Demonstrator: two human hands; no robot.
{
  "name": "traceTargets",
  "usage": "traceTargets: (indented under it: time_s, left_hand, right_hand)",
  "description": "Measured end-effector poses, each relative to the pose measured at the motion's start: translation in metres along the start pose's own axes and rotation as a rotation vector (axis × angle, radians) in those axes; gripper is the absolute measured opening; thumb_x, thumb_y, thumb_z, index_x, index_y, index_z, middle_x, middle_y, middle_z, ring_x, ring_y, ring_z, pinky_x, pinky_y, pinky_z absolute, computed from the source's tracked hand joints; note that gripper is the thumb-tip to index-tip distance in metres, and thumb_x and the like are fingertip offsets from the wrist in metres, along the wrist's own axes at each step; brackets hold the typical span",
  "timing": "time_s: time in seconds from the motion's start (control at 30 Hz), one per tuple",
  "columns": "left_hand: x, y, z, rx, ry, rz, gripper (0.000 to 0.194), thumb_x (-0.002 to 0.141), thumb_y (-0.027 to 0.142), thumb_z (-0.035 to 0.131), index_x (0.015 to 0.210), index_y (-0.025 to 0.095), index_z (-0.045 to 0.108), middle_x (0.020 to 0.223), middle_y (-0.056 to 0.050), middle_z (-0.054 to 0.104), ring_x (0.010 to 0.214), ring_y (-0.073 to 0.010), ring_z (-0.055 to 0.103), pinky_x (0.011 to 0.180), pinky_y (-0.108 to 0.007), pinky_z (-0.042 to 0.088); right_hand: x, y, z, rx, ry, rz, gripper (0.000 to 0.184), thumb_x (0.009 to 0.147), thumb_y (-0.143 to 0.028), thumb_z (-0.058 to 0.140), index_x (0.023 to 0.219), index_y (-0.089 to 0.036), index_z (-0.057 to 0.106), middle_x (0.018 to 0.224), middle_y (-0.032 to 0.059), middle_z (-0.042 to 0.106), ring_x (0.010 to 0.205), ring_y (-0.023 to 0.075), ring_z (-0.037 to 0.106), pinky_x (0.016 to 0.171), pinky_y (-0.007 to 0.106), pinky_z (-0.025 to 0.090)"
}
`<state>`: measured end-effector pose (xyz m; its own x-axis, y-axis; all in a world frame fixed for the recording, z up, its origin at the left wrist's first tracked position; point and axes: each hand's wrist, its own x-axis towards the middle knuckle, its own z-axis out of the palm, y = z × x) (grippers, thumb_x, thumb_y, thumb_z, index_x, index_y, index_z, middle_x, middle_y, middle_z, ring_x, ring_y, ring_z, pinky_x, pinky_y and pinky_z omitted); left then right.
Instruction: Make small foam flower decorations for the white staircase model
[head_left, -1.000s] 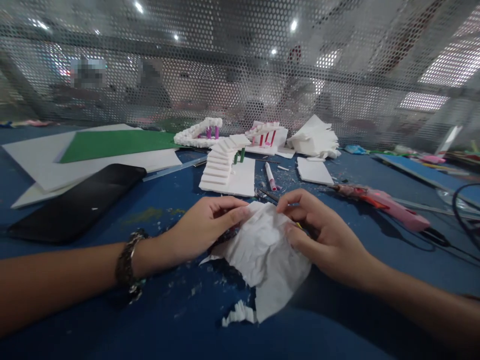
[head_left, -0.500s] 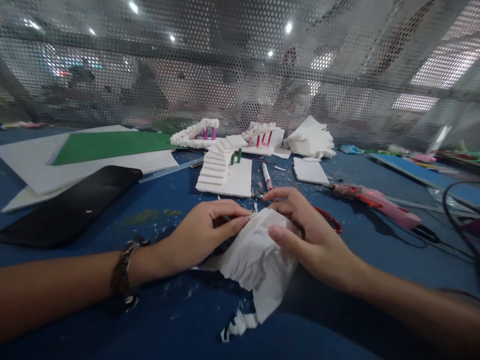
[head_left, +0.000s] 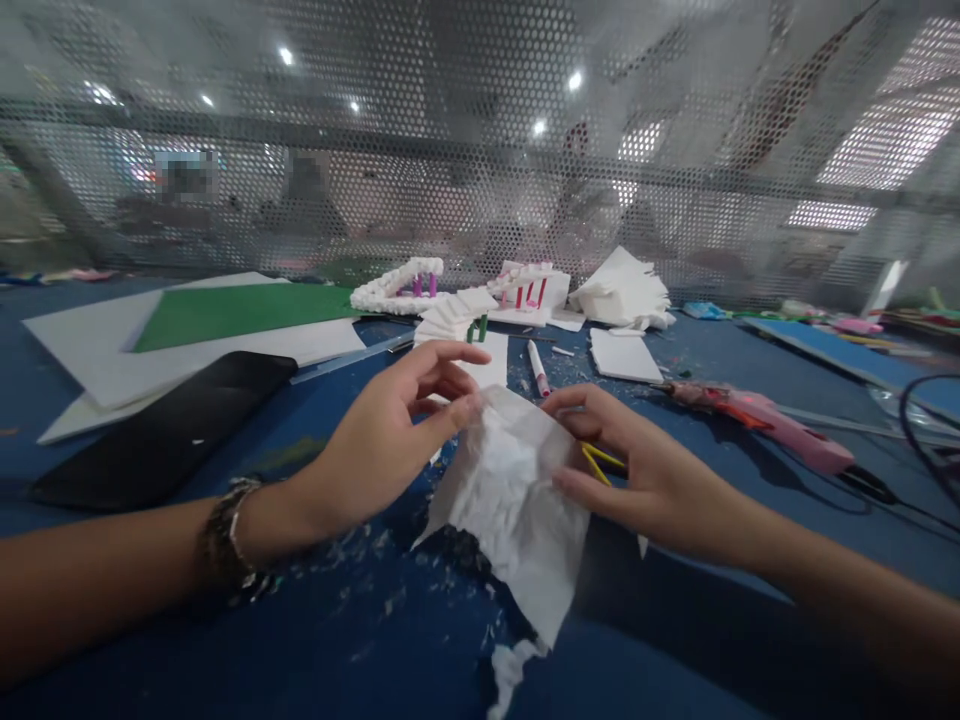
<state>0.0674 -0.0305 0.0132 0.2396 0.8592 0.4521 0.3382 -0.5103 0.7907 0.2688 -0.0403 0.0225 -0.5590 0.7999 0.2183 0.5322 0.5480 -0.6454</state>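
A crumpled white tissue (head_left: 517, 490) hangs between my two hands above the blue table, its lower end torn into a thin strip. My left hand (head_left: 390, 430) pinches the upper left edge with thumb and bent fingers, while its index finger stretches out above. On the right edge, my right hand (head_left: 622, 465) has its thumb at the near side and its fingers curled behind. A yellow-edged tool (head_left: 598, 465) shows partly below the right fingers. Just beyond the hands stands a white model staircase (head_left: 446, 320) with green posts, partly covered by my left hand.
A black phone-like slab (head_left: 165, 430) and green sheet (head_left: 240, 315) lie left. Further back are a white model with purple posts (head_left: 401, 287), one with red posts (head_left: 529, 290), a marker (head_left: 538, 368) and stacked white sheets (head_left: 622, 290). A pink glue gun (head_left: 772, 420) lies right, its cable trailing.
The tissue has spread out more and its upper edge has risen. My left hand has lifted, with the index finger now raised off the tissue. The view has shifted slightly.
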Motion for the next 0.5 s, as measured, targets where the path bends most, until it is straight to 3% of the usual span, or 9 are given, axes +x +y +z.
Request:
traceTargets:
  time_s: [0.1, 0.2, 0.27, 0.37, 0.5]
  left_hand:
    - [-0.001, 0.005, -0.004, 0.061, -0.06, 0.116, 0.024, 0.078, 0.021, 0.051, 0.102, 0.021, 0.049, 0.076, 0.001, 0.054, 0.069, -0.0105, 0.053, 0.062, -0.017, 0.044]
    - [-0.002, 0.008, -0.005, 0.046, -0.094, 0.164, 0.025, 0.079, 0.02, 0.05, 0.103, 0.023, 0.047, 0.077, 0.002, 0.054, 0.071, -0.01, 0.052, 0.065, -0.017, 0.043]
    - [-0.002, 0.008, -0.006, -0.006, -0.084, 0.132, 0.027, 0.079, 0.02, 0.051, 0.105, 0.023, 0.046, 0.077, 0.002, 0.054, 0.072, -0.0094, 0.053, 0.065, -0.016, 0.043]
    - [0.003, 0.009, -0.009, -0.112, -0.102, 0.011, 0.029, 0.077, 0.025, 0.054, 0.105, 0.021, 0.046, 0.079, 0.001, 0.057, 0.074, -0.0105, 0.054, 0.065, -0.017, 0.043]
    - [0.013, 0.013, -0.016, -0.143, -0.148, -0.118, 0.018, 0.075, 0.03, 0.053, 0.079, 0.014, 0.059, 0.075, -0.001, 0.06, 0.068, -0.0114, 0.054, 0.06, -0.019, 0.042]
  right_hand:
    - [0.007, -0.007, -0.004, 0.025, 0.097, -0.046, 0.031, 0.077, -0.026, 0.048, 0.105, -0.018, 0.037, 0.094, 0.0065, 0.054, 0.09, 0.0173, 0.051, 0.075, 0.03, 0.041]
    - [0.018, -0.017, 0.001, 0.066, 0.05, -0.055, 0.04, 0.075, -0.029, 0.053, 0.11, -0.018, 0.035, 0.093, 0.0062, 0.055, 0.089, 0.0181, 0.052, 0.072, 0.029, 0.043]
    - [0.025, -0.023, 0.007, 0.11, 0.0, -0.061, 0.037, 0.077, -0.024, 0.051, 0.11, -0.019, 0.034, 0.086, 0.0037, 0.057, 0.079, 0.0151, 0.055, 0.065, 0.026, 0.044]
    - [0.033, -0.026, 0.011, 0.192, 0.046, -0.099, 0.032, 0.08, -0.017, 0.045, 0.11, -0.022, 0.033, 0.076, -0.0003, 0.058, 0.063, 0.0104, 0.054, 0.053, 0.021, 0.042]
    - [0.036, -0.024, 0.005, 0.127, 0.158, -0.181, 0.032, 0.081, -0.013, 0.042, 0.11, -0.024, 0.036, 0.077, -0.0015, 0.058, 0.055, 0.0082, 0.051, 0.048, 0.019, 0.04]
